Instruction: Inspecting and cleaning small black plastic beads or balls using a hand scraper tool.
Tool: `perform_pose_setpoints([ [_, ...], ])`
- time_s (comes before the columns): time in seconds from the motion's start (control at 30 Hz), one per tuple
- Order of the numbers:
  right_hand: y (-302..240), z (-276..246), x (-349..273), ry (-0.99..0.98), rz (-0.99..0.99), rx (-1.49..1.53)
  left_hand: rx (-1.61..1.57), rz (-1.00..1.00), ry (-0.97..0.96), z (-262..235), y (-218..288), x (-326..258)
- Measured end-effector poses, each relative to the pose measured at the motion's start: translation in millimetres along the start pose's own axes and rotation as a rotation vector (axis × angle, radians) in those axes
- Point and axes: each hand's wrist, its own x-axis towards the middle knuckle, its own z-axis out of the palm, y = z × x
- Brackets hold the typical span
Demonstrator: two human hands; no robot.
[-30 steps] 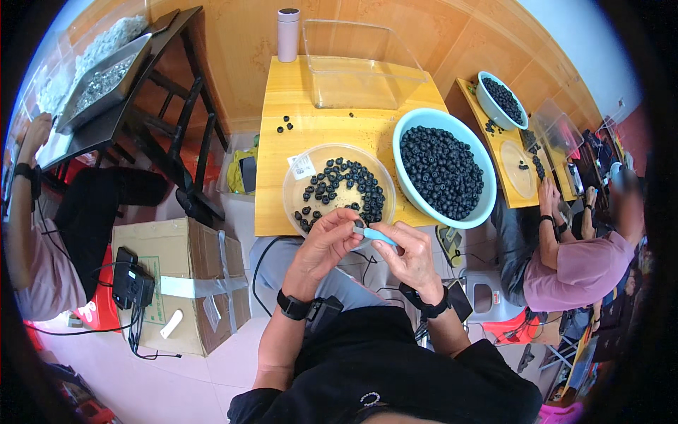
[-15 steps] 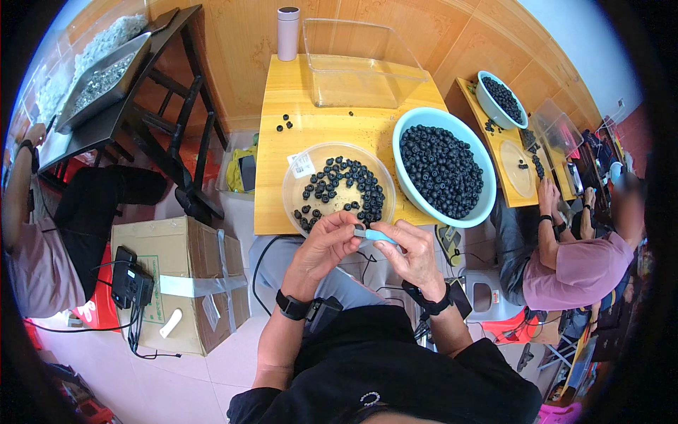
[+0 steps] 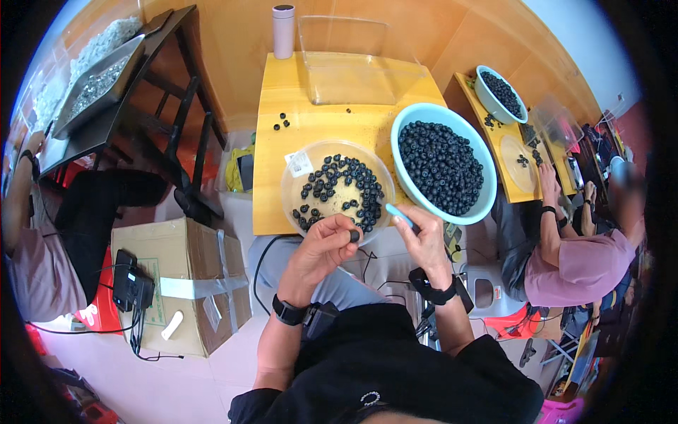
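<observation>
My left hand (image 3: 319, 256) pinches a small black round piece (image 3: 354, 235) between thumb and fingers, just in front of the table edge. My right hand (image 3: 425, 244) is closed around a small tool with a light-blue handle (image 3: 399, 215); its working end does not show clearly. The two hands are apart. Just beyond them lies a shallow round clear plastic tray (image 3: 291, 192) with many black bead-like pieces (image 3: 369, 194) spread in it. To its right, a light-blue basin (image 3: 487, 180) is heaped with the same kind of pieces.
A clear rectangular plastic bin (image 3: 339, 85) and a pink flask (image 3: 283, 32) stand at the table's far side. Several loose pieces lie on the yellow table (image 3: 275, 155). On the right a person (image 3: 579, 261) works at another table; a cardboard box (image 3: 183, 247) stands at left.
My right hand has drawn back to the right with the blue-handled tool, away from my left hand. The black piece in my left hand now shows. My left hand has barely shifted.
</observation>
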Motion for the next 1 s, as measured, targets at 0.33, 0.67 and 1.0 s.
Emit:
perform_pose_setpoints([
  [0.33,-30,5,-2,-0.208,0.244,0.58,0.048,-0.057,0.05,-1,-7,11],
  [0.67,-42,12,-5,-0.274,0.423,0.94,0.106,-0.089,0.032,-6,-13,10],
  [1.0,-13,-27,-5,-0.094,0.471,0.513,0.321,-0.187,0.147,2,-16,16],
])
